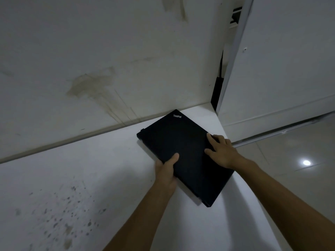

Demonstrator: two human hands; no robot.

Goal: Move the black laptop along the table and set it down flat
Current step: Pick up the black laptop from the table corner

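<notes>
Near the far right corner of the white table (108,178) lies the black laptop (184,153), closed, with its lid facing up. On the lid, at the corner toward 12 o'clock, the word "ThinkPad" (177,116) can be read. The left hand (165,169) grips the laptop's edge at 9 o'clock, thumb on top of the lid and the other fingers hidden under it. The right hand (222,151) rests open on the lid at 3 o'clock, fingers spread. The stained wall (90,69) stands behind the table. Whether the laptop lies fully flat cannot be told.
</notes>
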